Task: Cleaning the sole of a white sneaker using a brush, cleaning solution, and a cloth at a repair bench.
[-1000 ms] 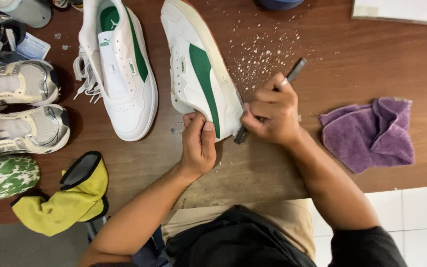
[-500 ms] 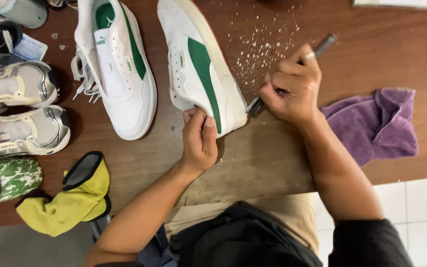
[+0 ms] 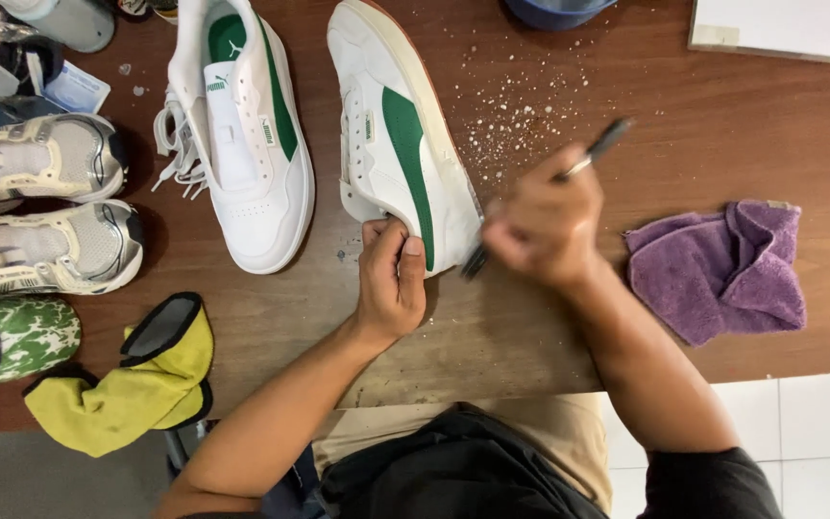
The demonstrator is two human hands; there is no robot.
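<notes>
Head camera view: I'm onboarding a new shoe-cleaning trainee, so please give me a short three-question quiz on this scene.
1. True or false: the left hand rests on the toe of the white and green sneaker lying on its side.
2. What does the right hand grip?
A. the purple cloth
B. a dark brush
C. the green patterned cup
3. Fill in: the white specks on the wooden table lie to the ____ of that sneaker in the picture.

Key: 1 true; 2 B; 3 right.
</notes>
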